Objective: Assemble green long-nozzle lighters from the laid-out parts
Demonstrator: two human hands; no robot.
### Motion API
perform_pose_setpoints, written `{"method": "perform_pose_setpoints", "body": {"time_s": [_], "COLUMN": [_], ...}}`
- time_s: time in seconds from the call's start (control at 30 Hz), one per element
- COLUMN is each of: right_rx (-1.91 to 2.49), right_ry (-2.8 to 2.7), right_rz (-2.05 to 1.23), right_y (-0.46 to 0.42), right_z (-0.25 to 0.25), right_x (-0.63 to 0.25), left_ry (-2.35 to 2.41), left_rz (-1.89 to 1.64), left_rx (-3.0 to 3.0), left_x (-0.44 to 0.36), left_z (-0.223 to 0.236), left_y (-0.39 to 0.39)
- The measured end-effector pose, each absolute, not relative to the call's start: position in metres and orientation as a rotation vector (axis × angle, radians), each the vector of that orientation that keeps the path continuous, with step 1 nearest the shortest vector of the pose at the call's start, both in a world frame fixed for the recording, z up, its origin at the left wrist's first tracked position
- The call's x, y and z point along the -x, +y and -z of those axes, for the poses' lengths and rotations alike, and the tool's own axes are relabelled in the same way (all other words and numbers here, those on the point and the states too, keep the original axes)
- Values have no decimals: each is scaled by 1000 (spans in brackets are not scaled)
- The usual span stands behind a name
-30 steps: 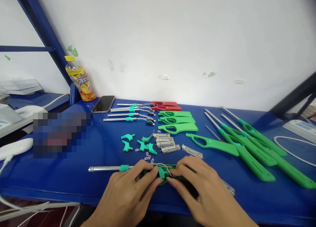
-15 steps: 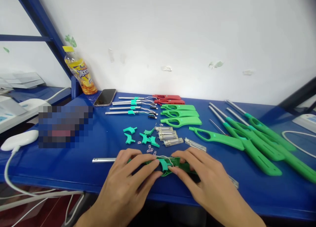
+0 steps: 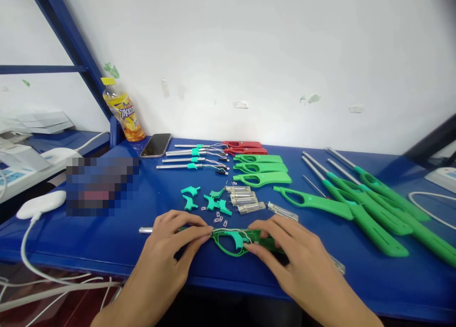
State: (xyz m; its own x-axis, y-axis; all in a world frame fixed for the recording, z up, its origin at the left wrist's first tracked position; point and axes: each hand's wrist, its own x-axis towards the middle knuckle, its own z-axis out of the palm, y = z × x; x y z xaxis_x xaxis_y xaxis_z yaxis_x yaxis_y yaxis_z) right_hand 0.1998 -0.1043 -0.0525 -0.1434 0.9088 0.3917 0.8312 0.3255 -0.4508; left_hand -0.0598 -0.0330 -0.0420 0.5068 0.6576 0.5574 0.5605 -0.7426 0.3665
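Having slid left off the teal trigger (image 3: pixel 238 240), the left hand (image 3: pixel 169 248) is now pinching the neck of the green shell (image 3: pixel 255 234), while the right hand (image 3: pixel 299 253) is gripping its handle just right of the trigger. Between both grips, the shell is lying open. Light pressure is looking wise to me, keeping the white wires (image 3: pixel 235 230) off the rim.

Right grip (image 3: pixel 297 253) partly hides green shell (image 3: pixel 255 234); pixelated object (image 3: pixel 101 187) unidentifiable.
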Motion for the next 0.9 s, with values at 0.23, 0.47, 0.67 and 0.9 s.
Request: {"method": "perform_pose_setpoints", "body": {"time_s": [0.23, 0.47, 0.67, 0.9], "right_rx": [1489, 1489, 1493, 1469], "right_ry": [-1967, -1958, -1954, -1956], "right_rz": [-233, -257, -246, -223], "right_y": [-104, -104, -105, -105], "right_z": [51, 51, 54, 55], "right_x": [-202, -204, -206, -207], "left_ry": [1038, 1099, 1128, 1093], "left_rz": [-1025, -915, -886, -886], "left_rx": [-2514, -2350, -2256, -2197], "left_x": [58, 56, 57, 57], "left_z": [42, 36, 35, 34], "left_y": [-32, -24, -20, -19]}}
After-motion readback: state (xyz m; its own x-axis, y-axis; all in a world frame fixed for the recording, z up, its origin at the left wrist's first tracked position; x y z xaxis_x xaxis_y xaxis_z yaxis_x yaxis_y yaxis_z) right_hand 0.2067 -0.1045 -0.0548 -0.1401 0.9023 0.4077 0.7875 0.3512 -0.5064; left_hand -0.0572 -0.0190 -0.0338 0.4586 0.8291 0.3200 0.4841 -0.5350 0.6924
